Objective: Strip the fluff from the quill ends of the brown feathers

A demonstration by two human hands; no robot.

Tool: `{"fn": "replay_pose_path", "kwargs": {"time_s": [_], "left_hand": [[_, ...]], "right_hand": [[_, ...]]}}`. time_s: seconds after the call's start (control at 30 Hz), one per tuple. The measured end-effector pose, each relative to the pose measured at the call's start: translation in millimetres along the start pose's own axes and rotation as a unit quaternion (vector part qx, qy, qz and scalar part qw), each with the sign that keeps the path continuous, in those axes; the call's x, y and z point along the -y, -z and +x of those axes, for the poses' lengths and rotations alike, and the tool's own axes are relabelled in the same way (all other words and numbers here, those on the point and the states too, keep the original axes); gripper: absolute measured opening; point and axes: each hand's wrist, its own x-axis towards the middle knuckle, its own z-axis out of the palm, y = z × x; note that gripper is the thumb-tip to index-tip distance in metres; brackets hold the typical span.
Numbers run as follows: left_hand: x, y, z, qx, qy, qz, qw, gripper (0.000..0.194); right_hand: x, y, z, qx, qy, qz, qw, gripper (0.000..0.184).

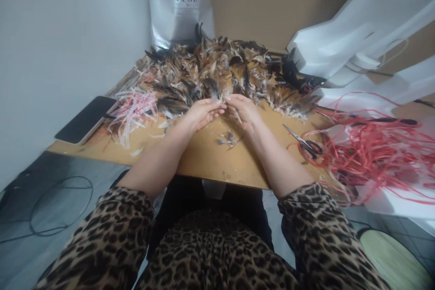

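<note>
Near the middle of the table, my left hand [205, 112] and my right hand [242, 109] meet with fingertips pinched on a small feather [220, 95]. Its fluffy, pale base lies between the fingers, and the upper part blends into the pile behind. A large heap of brown, black and white feathers [204, 65] spreads just beyond my hands. Below them, a few loose feather bits [227, 139] lie on the tabletop [207, 158]. Whether more than one feather is in my fingers is hard to make out.
A phone-like dark slab [86, 118] lies at the table's left edge, beside pink and white strips [136, 111]. Scissors [306, 142] rest on the right, next to a tangle of red strips [384, 149]. A white printed bag [181, 9] stands behind the heap.
</note>
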Motion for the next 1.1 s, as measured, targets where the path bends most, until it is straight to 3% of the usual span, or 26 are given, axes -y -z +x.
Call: {"fn": "replay_pose_path", "kwargs": {"time_s": [0.5, 0.8, 1.1], "left_hand": [[-2.7, -1.2, 2.1, -0.023, 0.021, -0.014, 0.999, 0.011], [-0.9, -0.1, 1.4, -0.004, 0.001, 0.007, 1.000, 0.007], [-0.3, 2.7, 1.8, 0.010, 0.010, 0.022, 1.000, 0.005]], "right_hand": [[-8.7, -7.1, 0.3, -0.048, 0.108, -0.069, 0.991, 0.026], [-1.1, -4.4, -1.7, -0.016, 0.074, -0.032, 0.997, 0.032], [-0.7, -6.2, -2.5, -0.024, 0.052, -0.007, 0.998, 0.032]]}}
